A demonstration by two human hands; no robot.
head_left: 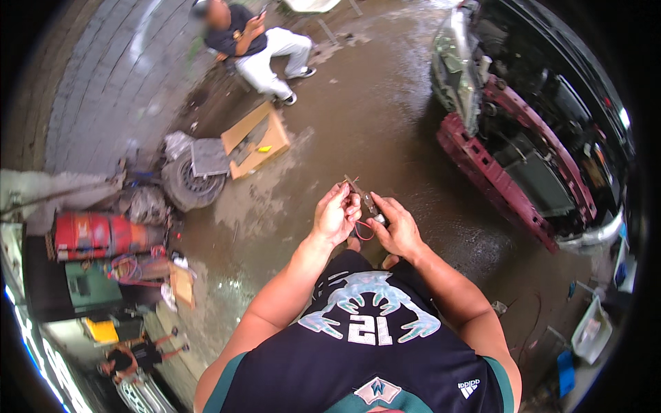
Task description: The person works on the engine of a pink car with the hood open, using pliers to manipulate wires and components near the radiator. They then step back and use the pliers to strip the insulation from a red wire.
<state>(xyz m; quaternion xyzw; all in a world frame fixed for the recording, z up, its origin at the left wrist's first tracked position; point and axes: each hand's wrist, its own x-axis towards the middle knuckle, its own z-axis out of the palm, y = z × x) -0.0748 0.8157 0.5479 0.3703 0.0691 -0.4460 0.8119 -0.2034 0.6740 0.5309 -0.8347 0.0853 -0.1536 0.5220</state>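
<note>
In front of my body, both hands are raised close together. My right hand (398, 228) is closed around the worn metal handle of what look like pliers (365, 198); their narrow end points up and left toward my other hand. My left hand (335, 213) pinches a thin red wire (363, 237), which loops down between the two hands. Fine copper-coloured strands (353, 180) stick out by the pliers' tip and my left fingertips. Whether the jaws grip the wire is too small to tell.
At right stands a car front with its dark red crossmember (482, 165) exposed. An open cardboard box (272, 141), a wheel (189, 182) and a red tank (86, 234) lie left. One person (251, 48) sits at the back; another (131, 358) is lower left. The floor (330, 131) looks wet.
</note>
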